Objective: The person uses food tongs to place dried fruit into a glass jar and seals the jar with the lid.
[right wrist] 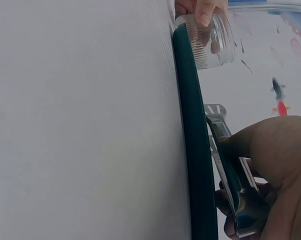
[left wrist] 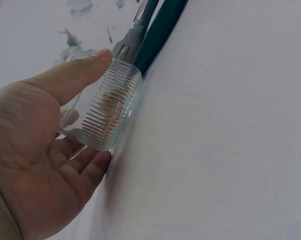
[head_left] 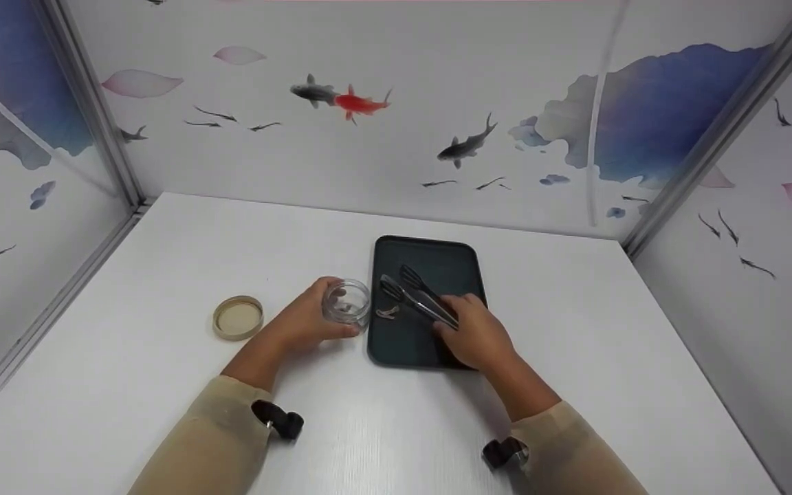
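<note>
My left hand (head_left: 303, 320) grips a clear glass jar (head_left: 355, 317) by its sides, thumb on the near side. The jar stands upright and open-topped at the left edge of a dark green tray (head_left: 430, 252); its ribbed lower wall (left wrist: 113, 105) shows brownish patches through it in the left wrist view. In my right hand (head_left: 482, 333) is a pair of metal tongs (head_left: 411, 300), held low over the tray with their slotted heads spread apart and pointing up and left. A small brownish, curved piece (head_left: 388, 313) lies on the tray beside the near tong head, outside the tongs.
A round, shallow tan lid (head_left: 238, 320) lies on the white table (head_left: 341, 426), left of my left hand. Printed panels with fish and petals (head_left: 396, 158) close off the table's back and sides, with metal posts (head_left: 705, 130) at the back corners.
</note>
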The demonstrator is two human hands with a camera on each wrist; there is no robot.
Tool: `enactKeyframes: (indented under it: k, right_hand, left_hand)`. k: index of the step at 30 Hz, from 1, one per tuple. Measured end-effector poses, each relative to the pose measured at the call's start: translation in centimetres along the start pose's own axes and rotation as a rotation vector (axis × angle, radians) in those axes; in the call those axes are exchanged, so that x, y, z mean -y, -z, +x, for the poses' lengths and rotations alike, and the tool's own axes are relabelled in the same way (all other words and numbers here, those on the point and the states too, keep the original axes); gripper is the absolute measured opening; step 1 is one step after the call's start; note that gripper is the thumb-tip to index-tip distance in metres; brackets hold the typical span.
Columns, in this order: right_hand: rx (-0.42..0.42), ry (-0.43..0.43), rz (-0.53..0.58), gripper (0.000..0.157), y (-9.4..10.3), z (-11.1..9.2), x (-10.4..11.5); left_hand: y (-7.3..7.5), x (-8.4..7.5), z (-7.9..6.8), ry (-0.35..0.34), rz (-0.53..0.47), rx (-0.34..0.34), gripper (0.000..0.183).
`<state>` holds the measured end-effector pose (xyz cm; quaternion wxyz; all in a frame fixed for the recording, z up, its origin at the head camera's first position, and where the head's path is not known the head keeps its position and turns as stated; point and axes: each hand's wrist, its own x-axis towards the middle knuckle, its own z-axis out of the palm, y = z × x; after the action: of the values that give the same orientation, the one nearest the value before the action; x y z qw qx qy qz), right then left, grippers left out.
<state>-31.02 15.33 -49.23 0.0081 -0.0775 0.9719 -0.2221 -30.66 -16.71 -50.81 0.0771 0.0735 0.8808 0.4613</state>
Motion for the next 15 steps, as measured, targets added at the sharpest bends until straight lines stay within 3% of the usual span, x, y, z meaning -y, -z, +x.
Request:
enactKeyframes:
  k: [15]
  right_hand:
    - [-0.061,0.066,-0.027,0.037,-0.02,-0.23,0.01]
  left_hand:
    - [-0.14,0.18,0.08,0.005,0.011,-0.002,0.106]
